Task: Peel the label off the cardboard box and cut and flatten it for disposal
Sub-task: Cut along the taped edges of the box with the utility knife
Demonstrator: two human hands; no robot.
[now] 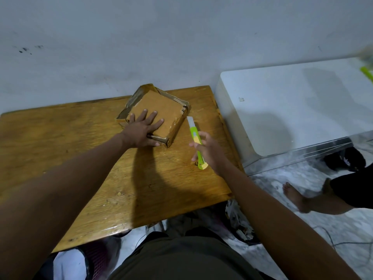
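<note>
Pressing left hand (143, 126) flat, fingers spread, on cardboard box (161, 110); right hand (205, 147) loosely grasping box cutter (196, 142).

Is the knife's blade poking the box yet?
Apart. The head view shows bare wooden table between the cutter blade tip and the cardboard box; the right hand holds it beside the box.

Matt brown cardboard box (159, 110), glossy tape edges; varnished wooden table (80, 158); plastic cutter (196, 142).

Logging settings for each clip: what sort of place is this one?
Probably a room in a home, not a workshop: a small wooden table against a plain wall, a white appliance beside it, and a barefoot person nearby.
</note>
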